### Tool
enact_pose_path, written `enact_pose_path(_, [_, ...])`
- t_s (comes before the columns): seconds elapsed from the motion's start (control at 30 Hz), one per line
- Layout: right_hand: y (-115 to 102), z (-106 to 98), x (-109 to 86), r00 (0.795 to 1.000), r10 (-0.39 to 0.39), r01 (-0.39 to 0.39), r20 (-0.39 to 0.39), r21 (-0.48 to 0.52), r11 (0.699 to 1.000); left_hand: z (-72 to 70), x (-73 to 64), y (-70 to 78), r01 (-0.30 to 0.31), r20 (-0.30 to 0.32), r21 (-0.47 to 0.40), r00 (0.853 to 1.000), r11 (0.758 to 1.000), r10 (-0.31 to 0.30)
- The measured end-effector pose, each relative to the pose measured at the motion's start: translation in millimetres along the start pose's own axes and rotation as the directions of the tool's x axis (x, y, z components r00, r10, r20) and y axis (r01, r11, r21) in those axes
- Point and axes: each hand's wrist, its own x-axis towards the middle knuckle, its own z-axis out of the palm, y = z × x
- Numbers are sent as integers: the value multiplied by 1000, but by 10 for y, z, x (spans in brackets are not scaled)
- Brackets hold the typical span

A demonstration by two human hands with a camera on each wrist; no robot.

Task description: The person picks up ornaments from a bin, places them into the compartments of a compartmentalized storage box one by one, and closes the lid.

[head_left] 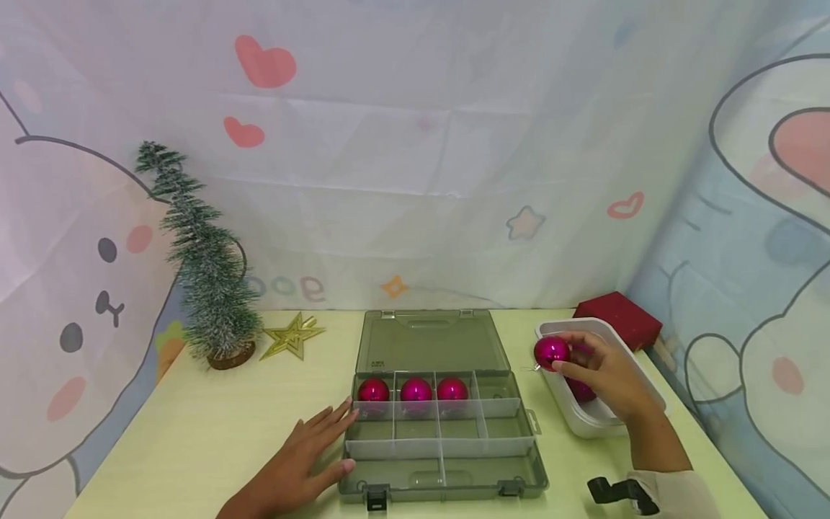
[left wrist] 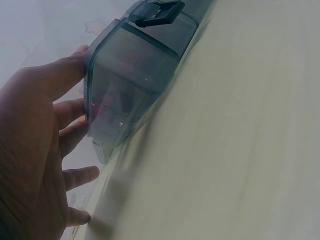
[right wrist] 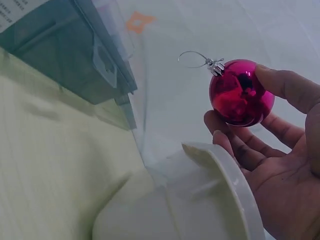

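A shiny magenta Christmas ball (right wrist: 241, 95) with a silver cap and wire loop is pinched between the thumb and fingers of my right hand (head_left: 608, 375). That hand is over the white plastic tub (head_left: 586, 425), where another magenta ball (head_left: 581, 390) shows below the fingers. My left hand (head_left: 301, 454) has its fingers spread, with fingertips at the left side of the grey divided box (left wrist: 135, 75). The box's lid (head_left: 431, 342) lies folded back. Three magenta balls, the left one (head_left: 373, 390), middle one (head_left: 416, 390) and right one (head_left: 452, 389), sit in separate back-row compartments.
At the back left a small frosted Christmas tree (head_left: 210, 274) stands on a round wooden base, beside a gold star (head_left: 293, 336). A dark red box (head_left: 619, 319) is behind the tub. Printed cloth hangs behind and at both sides of the table (head_left: 214, 425).
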Motion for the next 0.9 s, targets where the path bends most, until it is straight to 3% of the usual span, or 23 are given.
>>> enact_pose_path(0.23, [-29, 159, 65, 1000, 13, -14, 28, 25, 1000, 3, 8, -15, 7, -6, 10, 1000, 1000, -7])
enact_pose_path(0.43, [-73, 269, 98, 999, 48, -48, 12, -42, 998, 17, 14, -31, -1, -16, 18, 1000, 1000, 1])
enact_pose_path(0.73, [-42, 416, 145, 999, 14, -6, 49, -150, 989, 24, 22, -41, 6, -10, 19, 1000, 1000, -5])
enact_pose_path(0.9, [-39, 502, 172, 998, -9, 20, 66, -160, 987, 15, 8, -33, 6, -6, 11, 1000, 1000, -6])
